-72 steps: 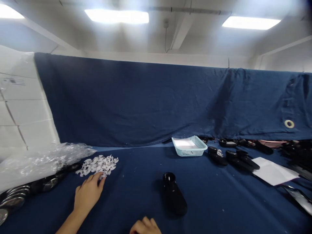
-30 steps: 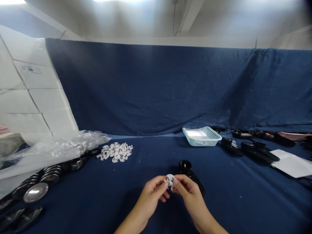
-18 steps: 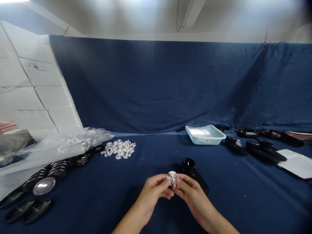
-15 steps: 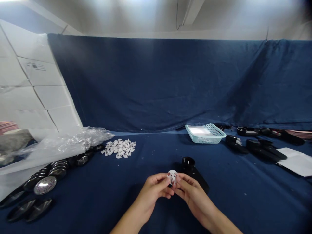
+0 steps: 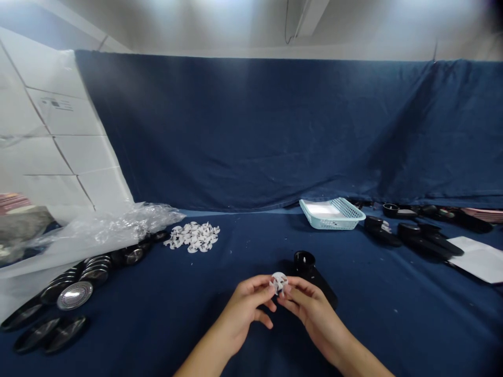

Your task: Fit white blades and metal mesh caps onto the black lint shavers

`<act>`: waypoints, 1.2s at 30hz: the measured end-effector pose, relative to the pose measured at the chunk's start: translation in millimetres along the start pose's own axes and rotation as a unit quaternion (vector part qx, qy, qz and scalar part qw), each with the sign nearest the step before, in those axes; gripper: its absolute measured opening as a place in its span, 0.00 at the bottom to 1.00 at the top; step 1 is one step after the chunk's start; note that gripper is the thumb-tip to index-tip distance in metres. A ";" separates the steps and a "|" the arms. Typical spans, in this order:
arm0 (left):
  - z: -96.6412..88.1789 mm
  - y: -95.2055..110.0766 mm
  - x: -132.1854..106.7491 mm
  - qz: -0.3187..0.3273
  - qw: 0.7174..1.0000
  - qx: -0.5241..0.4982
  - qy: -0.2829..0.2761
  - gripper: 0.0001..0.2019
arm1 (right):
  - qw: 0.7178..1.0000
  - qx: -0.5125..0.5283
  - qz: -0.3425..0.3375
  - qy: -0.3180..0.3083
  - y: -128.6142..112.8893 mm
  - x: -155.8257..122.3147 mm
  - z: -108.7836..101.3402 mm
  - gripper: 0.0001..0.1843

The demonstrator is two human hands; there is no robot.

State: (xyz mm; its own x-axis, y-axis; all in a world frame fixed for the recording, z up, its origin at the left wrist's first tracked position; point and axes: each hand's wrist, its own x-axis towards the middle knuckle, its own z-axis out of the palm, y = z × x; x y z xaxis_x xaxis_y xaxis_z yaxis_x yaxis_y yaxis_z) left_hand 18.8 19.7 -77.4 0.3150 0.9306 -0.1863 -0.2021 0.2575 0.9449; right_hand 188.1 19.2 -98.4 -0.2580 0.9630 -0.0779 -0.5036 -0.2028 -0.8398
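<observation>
Between my two hands is a small white plastic piece, round-edged with cut-outs, held above the blue cloth. My left hand pinches its left side with thumb and forefinger, the lower fingers loosely apart. My right hand grips the right side between thumb and fingertips. Just behind the right hand lies a black housing with a round cup at its far end, partly hidden by that hand. A heap of similar white pieces lies farther off to the left.
Black round discs line the left side beside clear plastic wrap. A light blue basket with a white sheet stands at the back. Several black housings and a white sheet of paper lie at right.
The lower fingers of my left hand have spread away from the piece. Both hands still hold it in nearly the same place. The view has shifted slightly.
</observation>
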 end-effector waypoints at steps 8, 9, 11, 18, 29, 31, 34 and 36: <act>0.4 2.3 0.1 0.023 0.999 0.038 -0.004 0.20 | 0.998 -0.051 -0.022 0.007 -1.4 -1.8 2.4 0.15; 0.2 1.8 0.6 0.028 0.999 0.039 -0.007 0.20 | 0.998 -0.053 -0.023 0.004 -1.8 -2.0 2.7 0.15; -0.5 0.9 1.4 0.037 0.998 0.039 -0.011 0.19 | 0.998 -0.055 -0.024 -0.006 -2.4 -2.2 2.9 0.15; -1.0 -1.6 3.0 0.054 0.998 0.044 0.004 0.19 | 0.995 -0.095 -0.027 -0.004 2.9 -0.6 1.9 0.18; -19.3 2.8 10.2 0.000 0.987 -0.129 0.101 0.15 | 0.728 -0.613 -0.206 0.225 -21.9 27.8 -64.0 0.36; -21.7 3.5 10.9 -0.010 0.987 -0.136 0.087 0.15 | 0.763 -0.607 -0.134 0.179 -20.0 37.6 -78.5 0.42; -22.8 2.1 11.5 -0.009 0.986 -0.141 0.085 0.15 | 0.799 -0.565 -0.138 0.154 -15.1 44.4 -83.0 0.37; -23.2 0.8 11.9 -0.005 0.985 -0.146 0.089 0.14 | 0.813 -0.546 -0.151 0.134 -13.0 43.3 -77.3 0.33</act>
State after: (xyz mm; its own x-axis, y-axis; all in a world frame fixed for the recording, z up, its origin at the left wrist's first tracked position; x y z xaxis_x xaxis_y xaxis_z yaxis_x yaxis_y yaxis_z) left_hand 0.8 37.1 -85.1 0.1570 0.9516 -0.2641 -0.4655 0.3072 0.8300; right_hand 247.2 77.2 -132.4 0.0042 0.9734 0.2289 0.5599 0.1874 -0.8071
